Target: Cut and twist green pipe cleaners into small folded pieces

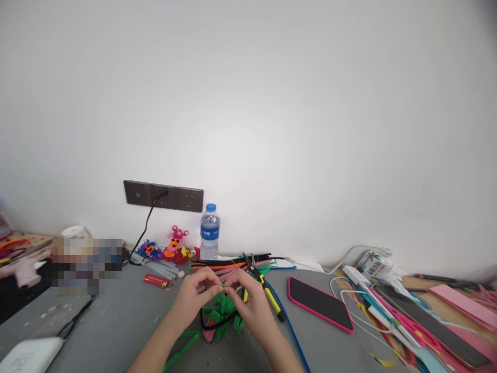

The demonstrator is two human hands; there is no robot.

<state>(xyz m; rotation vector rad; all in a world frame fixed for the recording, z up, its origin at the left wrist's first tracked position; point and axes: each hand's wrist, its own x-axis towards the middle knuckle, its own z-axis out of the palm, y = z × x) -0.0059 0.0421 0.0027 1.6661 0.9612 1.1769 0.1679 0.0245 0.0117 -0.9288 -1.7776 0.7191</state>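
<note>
My left hand (201, 291) and my right hand (247, 295) meet in the middle above the grey table, thumbs and fingertips pinched together. A small bit of green pipe cleaner (223, 285) shows between the two sets of fingertips; most of it is hidden. Just beneath lies a bunch of bent green pipe cleaners (220, 309) with some pink at its lower left. A black pipe cleaner (204, 325) curves around that bunch. Beside my right hand rest pliers with yellow and black handles (274, 299), partly covered by the hand.
A water bottle (210, 233) stands against the wall near small colourful figures (174, 243). Loose pipe cleaners (217, 267) lie behind my hands. To the right are a pink-cased phone (320, 304), white cables and pink scissors (417, 331). A white device (31, 355) sits front left.
</note>
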